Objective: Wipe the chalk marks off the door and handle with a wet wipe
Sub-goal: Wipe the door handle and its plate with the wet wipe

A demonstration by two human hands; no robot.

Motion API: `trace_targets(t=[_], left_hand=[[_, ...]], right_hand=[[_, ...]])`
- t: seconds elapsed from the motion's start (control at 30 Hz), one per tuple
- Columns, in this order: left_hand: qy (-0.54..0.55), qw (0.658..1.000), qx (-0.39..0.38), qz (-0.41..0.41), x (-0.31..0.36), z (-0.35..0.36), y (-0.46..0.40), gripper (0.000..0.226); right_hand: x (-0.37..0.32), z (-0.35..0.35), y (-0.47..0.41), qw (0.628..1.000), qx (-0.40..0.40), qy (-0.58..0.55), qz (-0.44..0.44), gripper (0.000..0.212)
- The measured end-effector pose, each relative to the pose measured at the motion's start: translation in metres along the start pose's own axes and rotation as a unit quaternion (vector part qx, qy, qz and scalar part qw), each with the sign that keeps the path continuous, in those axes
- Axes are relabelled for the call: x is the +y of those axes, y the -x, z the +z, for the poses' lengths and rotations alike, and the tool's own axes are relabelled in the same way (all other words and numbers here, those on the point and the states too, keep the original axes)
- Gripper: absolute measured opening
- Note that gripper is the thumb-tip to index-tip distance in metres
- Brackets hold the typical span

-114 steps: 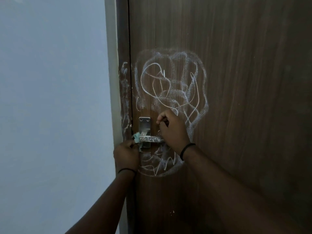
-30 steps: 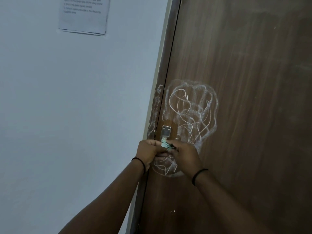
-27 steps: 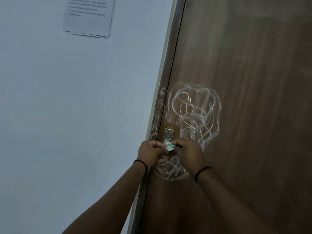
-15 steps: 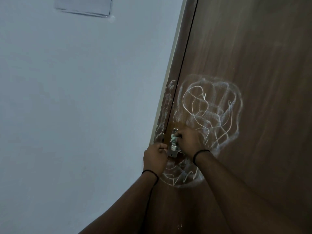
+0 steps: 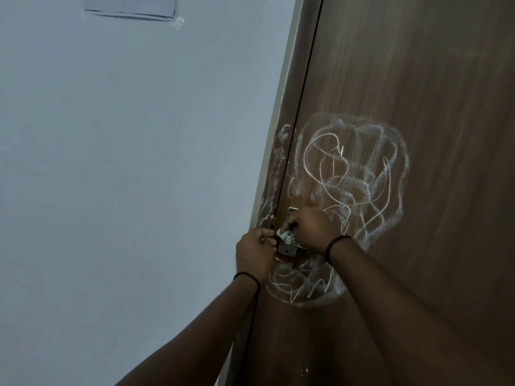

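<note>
Paper hangs taped high on the pale wall at far left. Lower, the left hand curls at the door's edge, pinching the wet wipe against the metal handle; the right hand grips the handle. Chalk marks scrawl across the brown door above and below.

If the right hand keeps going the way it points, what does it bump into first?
The right hand points up-left, so probably the handle's metal plate right at its fingertips, then the door frame. Depth is hard to judge.
</note>
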State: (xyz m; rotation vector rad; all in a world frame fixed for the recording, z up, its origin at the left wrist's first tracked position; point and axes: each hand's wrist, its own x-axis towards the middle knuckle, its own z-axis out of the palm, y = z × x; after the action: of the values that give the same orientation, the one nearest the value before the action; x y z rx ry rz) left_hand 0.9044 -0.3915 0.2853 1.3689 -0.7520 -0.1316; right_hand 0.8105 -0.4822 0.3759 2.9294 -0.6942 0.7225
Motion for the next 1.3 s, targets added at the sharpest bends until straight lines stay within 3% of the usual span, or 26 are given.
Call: trace_targets(t=[0.3, 0.5, 0.83, 1.0, 1.13, 1.3], left_hand=[[-0.022, 0.999, 0.014, 0.025, 0.016, 0.011, -0.006, 0.024], [-0.029, 0.999, 0.016, 0.022, 0.017, 0.017, -0.009, 0.025], [-0.032, 0.999, 0.028, 0.028, 0.011, 0.009, -0.012, 0.023], [-0.031, 0.998, 0.026, 0.040, 0.010, 0.010, -0.013, 0.022], [-0.024, 0.998, 0.028, 0.041, 0.010, 0.016, -0.015, 0.022], [-0.026, 0.997, 0.044, 0.051, 0.006, 0.018, -0.015, 0.021]], right_hand=[[0.046, -0.020, 0.042, 0.991, 0.019, -0.127, 0.036, 0.008], [0.081, -0.034, 0.073, 0.989, 0.034, -0.126, 0.076, 0.008], [0.019, 0.005, 0.017, 0.995, 0.027, -0.099, 0.017, 0.018], [0.053, -0.012, 0.046, 0.986, 0.027, -0.157, 0.054, 0.014], [0.073, -0.023, 0.056, 0.987, 0.019, -0.141, 0.075, 0.016], [0.042, -0.001, 0.040, 0.985, 0.053, -0.164, 0.023, 0.012]])
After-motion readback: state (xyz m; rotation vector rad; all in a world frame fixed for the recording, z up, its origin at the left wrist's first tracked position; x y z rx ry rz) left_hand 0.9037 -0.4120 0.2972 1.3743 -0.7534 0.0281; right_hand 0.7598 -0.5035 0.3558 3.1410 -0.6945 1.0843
